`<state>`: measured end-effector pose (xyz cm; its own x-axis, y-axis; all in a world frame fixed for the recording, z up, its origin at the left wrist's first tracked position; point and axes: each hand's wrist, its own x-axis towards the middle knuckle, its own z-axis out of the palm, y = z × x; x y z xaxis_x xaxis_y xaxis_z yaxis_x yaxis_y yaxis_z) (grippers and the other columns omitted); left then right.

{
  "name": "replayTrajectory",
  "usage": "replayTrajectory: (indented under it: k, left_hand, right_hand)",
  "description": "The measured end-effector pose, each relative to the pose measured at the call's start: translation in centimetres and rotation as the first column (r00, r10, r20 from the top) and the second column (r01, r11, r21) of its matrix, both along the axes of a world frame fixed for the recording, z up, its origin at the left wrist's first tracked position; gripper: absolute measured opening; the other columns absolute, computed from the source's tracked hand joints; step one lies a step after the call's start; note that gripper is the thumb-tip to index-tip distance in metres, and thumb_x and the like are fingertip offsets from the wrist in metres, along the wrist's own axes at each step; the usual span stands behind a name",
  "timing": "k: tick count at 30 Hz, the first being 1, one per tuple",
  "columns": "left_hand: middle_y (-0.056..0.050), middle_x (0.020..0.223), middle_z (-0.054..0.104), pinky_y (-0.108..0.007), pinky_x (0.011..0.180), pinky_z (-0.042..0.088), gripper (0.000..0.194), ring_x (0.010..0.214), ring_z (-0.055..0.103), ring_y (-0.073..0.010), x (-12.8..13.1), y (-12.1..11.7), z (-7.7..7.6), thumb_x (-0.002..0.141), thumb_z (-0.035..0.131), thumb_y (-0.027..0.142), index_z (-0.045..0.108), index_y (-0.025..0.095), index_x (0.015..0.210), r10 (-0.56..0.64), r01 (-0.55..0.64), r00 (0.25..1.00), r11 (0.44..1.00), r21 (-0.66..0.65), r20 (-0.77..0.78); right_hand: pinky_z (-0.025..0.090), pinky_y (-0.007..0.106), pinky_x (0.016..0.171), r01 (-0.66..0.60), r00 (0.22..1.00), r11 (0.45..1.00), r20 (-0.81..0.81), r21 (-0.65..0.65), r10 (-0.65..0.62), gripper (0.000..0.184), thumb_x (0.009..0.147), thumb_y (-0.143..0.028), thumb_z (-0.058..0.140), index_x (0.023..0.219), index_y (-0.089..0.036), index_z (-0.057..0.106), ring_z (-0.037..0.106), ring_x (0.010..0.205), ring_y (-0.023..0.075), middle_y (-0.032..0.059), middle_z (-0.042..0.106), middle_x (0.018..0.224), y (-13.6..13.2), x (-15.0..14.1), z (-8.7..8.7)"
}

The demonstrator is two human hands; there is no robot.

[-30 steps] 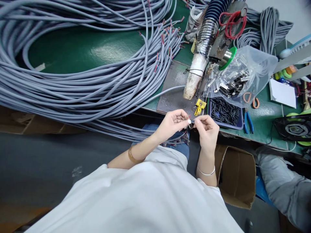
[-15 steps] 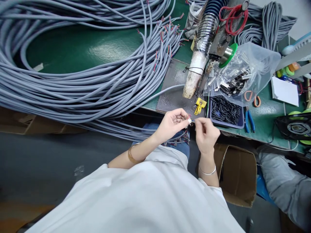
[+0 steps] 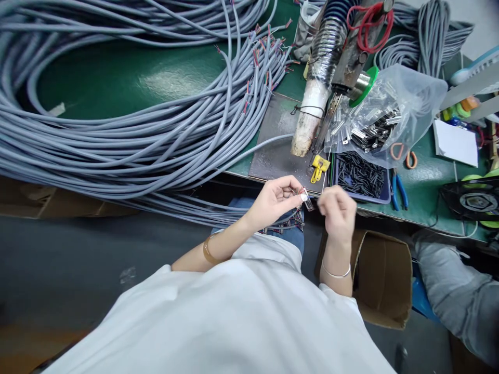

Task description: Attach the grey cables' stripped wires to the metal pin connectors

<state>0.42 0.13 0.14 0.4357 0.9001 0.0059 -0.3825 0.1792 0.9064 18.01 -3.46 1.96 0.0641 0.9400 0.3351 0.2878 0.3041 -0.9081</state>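
Note:
Between the thumb and fingers of my left hand [image 3: 277, 198] is a small multi-pin connector [image 3: 308, 201] with thin coloured wires running to it. My right hand [image 3: 338, 213] is just right of the connector, apart from it. Its fingers are curled together and blurred by motion, so anything in the pinch is hidden. Below the hands, several wired connectors [image 3: 286, 227] on grey cables lie across my lap. A yellow clip-like piece [image 3: 319, 167] sits at the table edge beyond my hands, beside a purple tray [image 3: 368, 199] of short black tubes [image 3: 358, 174].
Grey cables [image 3: 156, 140] with stripped ends cover the left of the green table. A wrapped duct [image 3: 310, 114], a solder spool [image 3: 364, 85] and a plastic bag [image 3: 417, 114] of connectors stand ahead. Pliers [image 3: 399, 189] and a fan [image 3: 477, 205] lie right; a cardboard box [image 3: 384, 280] is below.
My right hand has moved right, away from the connector, which now shows more fully. My left hand still holds it in nearly the same place. The view has shifted slightly.

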Motion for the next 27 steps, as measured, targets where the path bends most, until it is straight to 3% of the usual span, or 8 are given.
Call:
replayTrajectory:
  k: [2, 4, 7, 10, 13, 17, 23, 27]
  left_hand:
    - [0.002, 0.067, 0.061, -0.017, 0.047, 0.037, 0.025, 0.049, 0.045, -0.0034, -0.3, 0.3, -0.1, 0.080, 0.080, 0.032, 0.062, 0.015, 0.080, 0.001, 0.001, 0.999, 0.999, -0.050, 0.035]
    - [0.002, 0.069, 0.062, -0.017, 0.046, 0.036, 0.026, 0.049, 0.045, -0.0032, -0.5, 0.5, -0.2, 0.078, 0.082, 0.032, 0.062, 0.015, 0.080, 0.017, -0.014, 0.999, 0.997, -0.074, 0.046]
    - [0.002, 0.069, 0.061, -0.017, 0.046, 0.037, 0.027, 0.048, 0.045, -0.0030, -0.6, 0.7, -0.5, 0.077, 0.083, 0.033, 0.062, 0.015, 0.079, 0.040, -0.034, 0.998, 0.994, -0.101, 0.057]
    - [0.001, 0.071, 0.064, -0.016, 0.044, 0.035, 0.026, 0.048, 0.044, -0.0027, -0.5, 0.8, -0.6, 0.078, 0.082, 0.031, 0.062, 0.015, 0.079, 0.030, -0.015, 0.994, 0.990, -0.137, 0.106]
    - [0.000, 0.072, 0.066, -0.016, 0.043, 0.033, 0.025, 0.047, 0.043, -0.0027, -0.6, 0.8, -0.5, 0.078, 0.082, 0.029, 0.061, 0.016, 0.079, 0.017, 0.007, 0.989, 0.987, -0.163, 0.148]
    - [0.000, 0.071, 0.066, -0.016, 0.043, 0.033, 0.026, 0.047, 0.043, -0.0028, -0.4, 0.9, -0.3, 0.077, 0.083, 0.030, 0.062, 0.016, 0.079, -0.009, 0.031, 0.991, 0.987, -0.159, 0.135]
    - [0.004, 0.064, 0.059, -0.016, 0.043, 0.038, 0.028, 0.046, 0.048, -0.0037, 0.6, 0.9, -0.8, 0.076, 0.083, 0.034, 0.063, 0.016, 0.079, 0.156, -0.160, 0.986, 0.984, -0.081, -0.051]
    - [0.006, 0.061, 0.054, -0.016, 0.039, 0.030, 0.026, 0.042, 0.042, -0.0018, 1.5, 1.3, -1.1, 0.079, 0.079, 0.033, 0.059, 0.016, 0.076, 0.241, -0.244, 0.968, 0.969, -0.046, -0.076]
  right_hand:
    - [0.024, 0.024, 0.044, 0.120, 0.962, 0.989, -0.258, 0.083, -0.095, 0.033, 0.100, -0.035, 0.053, 0.070, -0.021, 0.056, 0.028, 0.041, 0.0056, -0.0082, 0.038, 0.053, 0.2, 0.7, 0.1]
    - [0.021, 0.023, 0.042, 0.249, 0.923, 0.953, -0.341, 0.173, -0.180, 0.027, 0.098, -0.036, 0.056, 0.076, -0.021, 0.061, 0.022, 0.039, 0.0051, -0.0099, 0.034, 0.049, 0.3, 1.1, 0.2]
    - [0.024, 0.021, 0.039, 0.382, 0.911, 0.884, -0.271, 0.271, -0.311, 0.013, 0.094, -0.031, 0.060, 0.102, -0.022, 0.064, 0.035, 0.037, 0.0059, -0.0093, 0.050, 0.051, 0.0, 0.8, 0.0]
    - [0.044, 0.022, 0.044, 0.449, 0.893, 0.848, -0.104, 0.283, -0.438, 0.018, 0.097, -0.026, 0.057, 0.115, -0.025, 0.056, 0.060, 0.046, 0.0085, -0.0040, 0.074, 0.077, -0.5, -0.3, -0.7]
    - [0.062, 0.029, 0.064, 0.408, 0.904, 0.884, 0.034, 0.230, -0.426, 0.008, 0.096, -0.024, 0.061, 0.104, -0.023, 0.058, 0.076, 0.069, 0.0140, 0.0004, 0.078, 0.093, -0.9, -1.2, -1.7]
    - [0.064, 0.031, 0.072, 0.251, 0.959, 0.957, 0.099, 0.146, -0.266, 0.006, 0.091, -0.025, 0.068, 0.090, -0.021, 0.063, 0.077, 0.086, 0.0169, 0.0055, 0.075, 0.105, -0.7, -2.0, -2.7]
    - [0.063, 0.035, 0.081, 0.265, 0.882, 0.906, 0.296, 0.330, -0.366, 0.004, 0.091, -0.019, 0.067, 0.091, -0.023, 0.065, 0.076, 0.095, 0.0187, 0.0057, 0.078, 0.103, 0.1, -2.3, -3.2]
    - [0.062, 0.037, 0.086, 0.247, 0.878, 0.903, 0.314, 0.350, -0.362, 0.008, 0.089, -0.016, 0.068, 0.087, -0.023, 0.063, 0.076, 0.096, 0.0191, 0.0050, 0.078, 0.102, 0.6, -2.2, -3.2]
